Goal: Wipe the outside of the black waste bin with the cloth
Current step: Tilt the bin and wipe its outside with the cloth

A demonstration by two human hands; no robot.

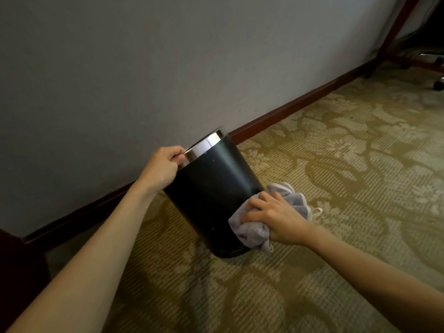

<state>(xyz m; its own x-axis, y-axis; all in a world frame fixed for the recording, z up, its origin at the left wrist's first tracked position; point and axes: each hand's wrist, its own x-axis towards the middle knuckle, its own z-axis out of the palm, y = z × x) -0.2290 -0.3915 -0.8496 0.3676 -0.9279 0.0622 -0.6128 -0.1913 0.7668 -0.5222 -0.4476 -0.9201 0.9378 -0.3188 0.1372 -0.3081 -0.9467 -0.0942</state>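
Black waste bin (211,188) with a shiny silver rim band (204,146); pale grey cloth (264,227) with a white edge; olive-green carpet (336,164) patterned with cream floral and vine shapes; grey-white wall (168,56); dark reddish-brown skirting board (300,104); reddish wooden furniture legs (394,30).

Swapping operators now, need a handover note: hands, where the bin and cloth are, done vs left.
Left hand grips the chrome rim of the black waste bin, which is tipped on the carpet near the wall.
Right hand holds the bunched grey cloth pressed against the bin's lower right side.
Done: wiping is under way low on that side; how much is already clean cannot be told.
Left: likely the upper body, the rim band and the far side, turning the bin by its rim.
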